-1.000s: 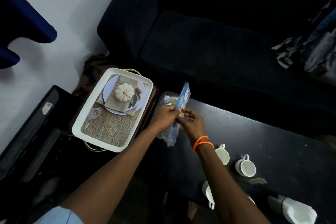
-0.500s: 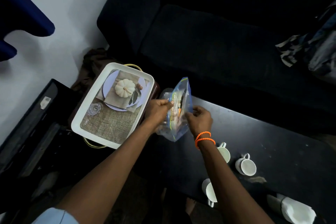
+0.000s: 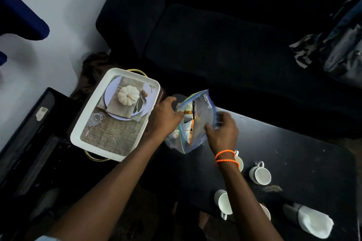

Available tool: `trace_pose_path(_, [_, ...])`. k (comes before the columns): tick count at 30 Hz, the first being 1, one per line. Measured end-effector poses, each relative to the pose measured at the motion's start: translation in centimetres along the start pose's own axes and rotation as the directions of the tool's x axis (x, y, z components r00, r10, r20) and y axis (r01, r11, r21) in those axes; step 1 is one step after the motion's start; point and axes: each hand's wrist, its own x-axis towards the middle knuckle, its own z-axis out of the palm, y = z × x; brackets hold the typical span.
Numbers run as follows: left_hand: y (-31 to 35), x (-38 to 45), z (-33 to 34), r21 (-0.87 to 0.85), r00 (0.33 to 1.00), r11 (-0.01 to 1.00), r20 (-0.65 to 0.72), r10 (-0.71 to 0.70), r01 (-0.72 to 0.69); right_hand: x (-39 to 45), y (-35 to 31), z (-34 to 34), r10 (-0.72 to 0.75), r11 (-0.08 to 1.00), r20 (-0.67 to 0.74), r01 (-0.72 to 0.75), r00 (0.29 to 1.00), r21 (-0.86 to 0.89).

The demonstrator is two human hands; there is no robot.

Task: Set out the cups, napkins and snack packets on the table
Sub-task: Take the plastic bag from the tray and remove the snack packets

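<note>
Both hands on one clear zip bag (image 3: 197, 123) of snack packets, held over the black table's (image 3: 293, 152) left end.
Left hand (image 3: 164, 117) pinches the bag's left lip, right hand (image 3: 222, 130) grips its right side, mouth spread. Four white cups (image 3: 260, 175) right of the bag; one white napkin roll (image 3: 311, 221) beyond them; one printed tray (image 3: 115, 115) left of the bag.

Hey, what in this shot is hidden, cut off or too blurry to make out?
All in the head view:
- Snack packets inside the zip bag: print too small and glared to read.
- Right hand: fingertips motion-blurred at the bag's rim.
- One cup: mostly behind the right wrist.
- Another cup: largely behind the right forearm.
- Napkins: exact count unclear.
</note>
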Motion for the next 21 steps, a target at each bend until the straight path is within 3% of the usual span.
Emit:
trace_pose_path(3, [-0.6,0.1,-0.1,-0.04,0.998,0.998,-0.051,0.047,-0.049,-0.3,-1.8,-0.3,-0.364,0.927,-0.254,0.374,0.896,-0.013])
trace_pose_path(5, [-1.1,0.2,-0.2,-0.058,0.99,0.993,-0.108,0.096,-0.103,0.1,-2.7,0.9,-0.464,0.881,-0.163,0.473,0.871,0.017])
trace_pose_path(6, [-1.2,0.3,-0.3,-0.059,0.985,0.99,-0.124,0.12,-0.128,0.5,-3.2,2.1,-0.42,0.907,-0.034,0.421,0.907,0.017])
trace_pose_path(8, [-1.1,0.1,-0.5,-0.055,0.977,0.984,-0.138,0.161,-0.17,1.7,-3.3,5.0,-0.117,0.975,0.289,0.165,0.95,-0.147])
trace_pose_path(10, [-1.1,-0.1,-0.7,-0.05,0.97,0.978,-0.149,0.194,-0.203,2.6,-2.7,7.4,0.203,0.935,0.412,-0.051,0.888,-0.35])
trace_pose_path(15, [-1.7,-0.4,-1.0,-0.066,0.969,0.975,-0.141,0.201,-0.212,3.4,0.3,10.7,0.417,0.873,0.423,-0.226,0.804,-0.431])
trace_pose_path(18, [-2.2,-0.2,-0.9,-0.081,0.97,0.974,-0.143,0.197,-0.21,3.2,1.0,11.8,0.427,0.879,0.345,-0.293,0.836,-0.377])
trace_pose_path(21, [-2.5,0.1,-0.9,-0.096,0.974,0.978,-0.146,0.171,-0.186,3.3,0.8,11.9,0.345,0.896,0.308,-0.214,0.887,-0.389])
